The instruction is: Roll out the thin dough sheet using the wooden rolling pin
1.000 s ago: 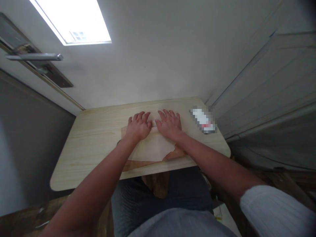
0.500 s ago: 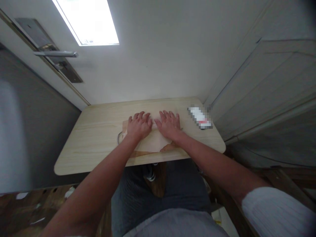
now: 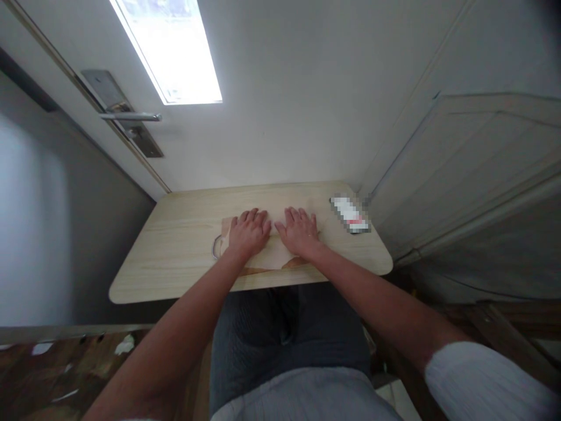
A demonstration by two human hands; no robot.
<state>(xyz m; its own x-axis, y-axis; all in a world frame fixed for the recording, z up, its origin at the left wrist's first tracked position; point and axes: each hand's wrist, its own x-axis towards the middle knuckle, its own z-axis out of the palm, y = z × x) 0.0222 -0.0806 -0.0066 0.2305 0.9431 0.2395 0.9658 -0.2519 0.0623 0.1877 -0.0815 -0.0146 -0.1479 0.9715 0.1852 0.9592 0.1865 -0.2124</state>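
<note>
A flat, pale tan sheet (image 3: 274,257) with darker brown patches along its near edge lies on the small wooden table (image 3: 144,257). Whether it is paper or leather I cannot tell. My left hand (image 3: 250,233) rests palm down on its left half, fingers spread. On the right half lies my right hand (image 3: 299,231), also flat, with the thumbs pointing toward each other. Beside my left wrist a curved metal loop (image 3: 215,247) sticks out from the sheet's left edge; the rest of it is hidden.
A blurred-out phone-like object (image 3: 350,214) lies at the table's right end. Behind the table stands a white door (image 3: 284,140) with a lever handle (image 3: 131,117) and a bright window (image 3: 184,52). Scraps (image 3: 125,345) litter the floor at lower left.
The camera view has shifted, so the door handle and window sit lower and further right. Both hands stay flat on the sheet with little visible movement.
</note>
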